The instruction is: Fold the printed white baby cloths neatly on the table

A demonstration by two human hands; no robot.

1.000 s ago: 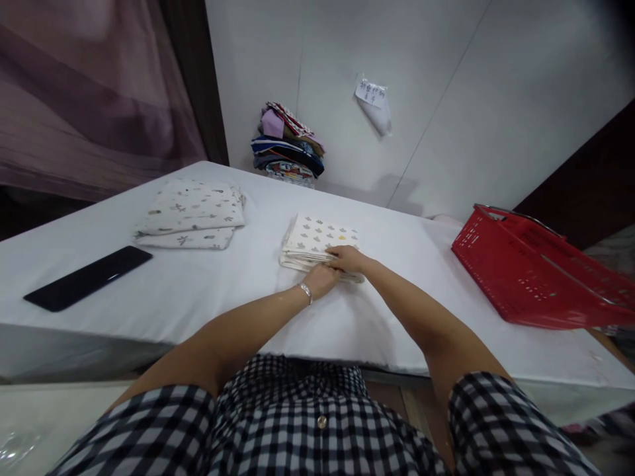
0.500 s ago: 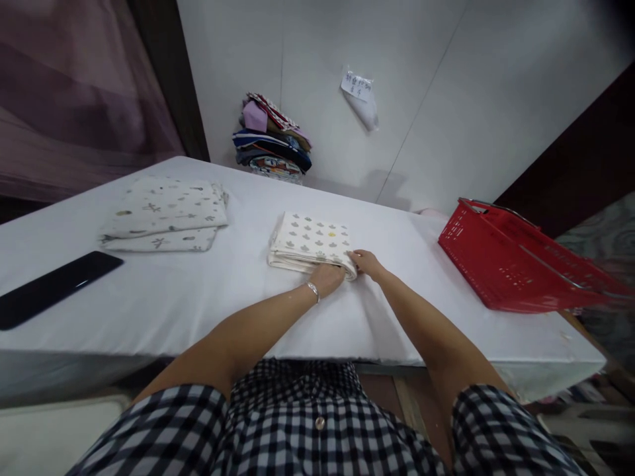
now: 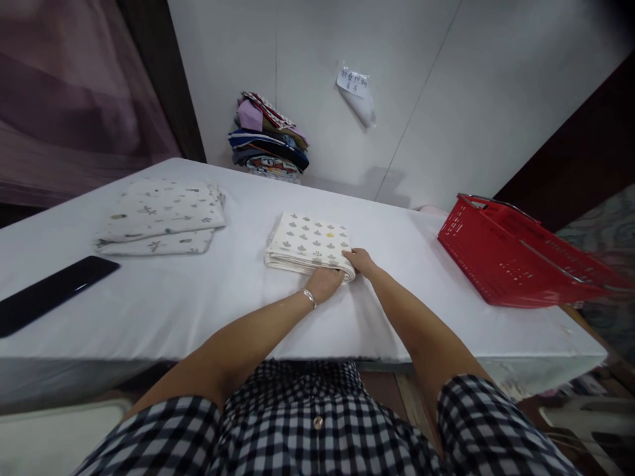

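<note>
Right fingers (image 3: 351,254) pinch the folded cloth (image 3: 308,237), left fingers (image 3: 334,277) tucked against it, grip unclear.

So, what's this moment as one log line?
left hand: at folded cloth, near edge | right hand: at its near right corner | on table: patterned cloth, black object, red basket

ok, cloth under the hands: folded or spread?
Folded. The cloth lies as a compact, thick rectangle, with stacked layers showing along its near edge.
</note>
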